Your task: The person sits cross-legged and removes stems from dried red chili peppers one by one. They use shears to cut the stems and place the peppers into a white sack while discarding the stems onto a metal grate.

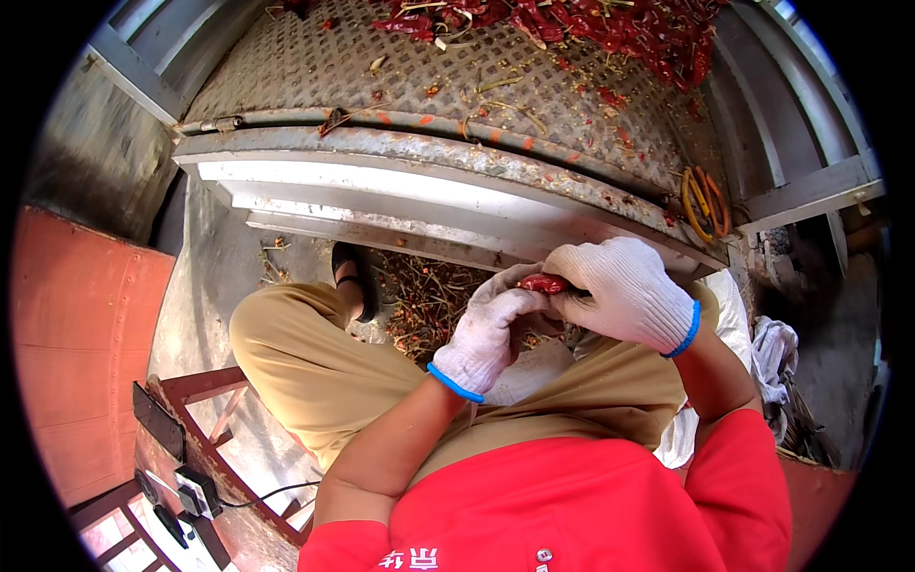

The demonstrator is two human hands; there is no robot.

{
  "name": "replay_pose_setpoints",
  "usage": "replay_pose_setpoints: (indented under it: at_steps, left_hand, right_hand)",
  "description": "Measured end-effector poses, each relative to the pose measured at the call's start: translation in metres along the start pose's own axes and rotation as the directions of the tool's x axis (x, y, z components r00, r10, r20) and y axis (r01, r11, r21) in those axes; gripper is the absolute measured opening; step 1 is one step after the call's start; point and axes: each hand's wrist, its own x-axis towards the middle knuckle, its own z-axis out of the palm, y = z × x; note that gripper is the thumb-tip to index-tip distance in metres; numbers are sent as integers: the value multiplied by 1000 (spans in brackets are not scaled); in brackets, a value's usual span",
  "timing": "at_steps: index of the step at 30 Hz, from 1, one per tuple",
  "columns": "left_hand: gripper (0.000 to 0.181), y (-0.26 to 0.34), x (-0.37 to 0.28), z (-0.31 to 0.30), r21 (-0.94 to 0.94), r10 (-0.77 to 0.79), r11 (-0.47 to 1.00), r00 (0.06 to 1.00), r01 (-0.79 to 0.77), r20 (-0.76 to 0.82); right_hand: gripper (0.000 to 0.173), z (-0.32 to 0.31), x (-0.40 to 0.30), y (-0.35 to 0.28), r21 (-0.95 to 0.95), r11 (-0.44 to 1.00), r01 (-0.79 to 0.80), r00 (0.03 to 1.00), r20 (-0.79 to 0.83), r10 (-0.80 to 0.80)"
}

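Note:
Both my hands wear white knit gloves with blue cuffs and meet above my lap. A dried red chili pepper lies between them. My left hand has its fingers curled around the pepper's left end. At its right end, my right hand grips it with thumb and fingers. Beyond a metal ledge, a heap of dried red chilies lies on a textured metal bed. Below my hands, stems and chili scraps are piled on the floor between my feet.
The lowered metal side panel stands just ahead of my knees. Orange and yellow cord loops hang at its right corner. White cloth lies at the right. A wooden stool or chair frame holding a black device is at lower left.

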Motion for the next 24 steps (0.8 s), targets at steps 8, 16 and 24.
replay_pose_setpoints:
  at_steps: [8,16,24]
  left_hand:
    - [42,-1,4,-5,83,-93,992,996,93,-7]
    - [38,0,5,-6,40,-131,991,991,131,-6]
    - [33,-9,10,-24,-66,-182,981,983,181,-13]
  right_hand:
    - [13,5,3,12,-4,998,59,989,134,-57]
    - [18,11,1,20,101,995,21,984,172,-38]
    - [23,22,0,25,337,938,-79,990,133,36]
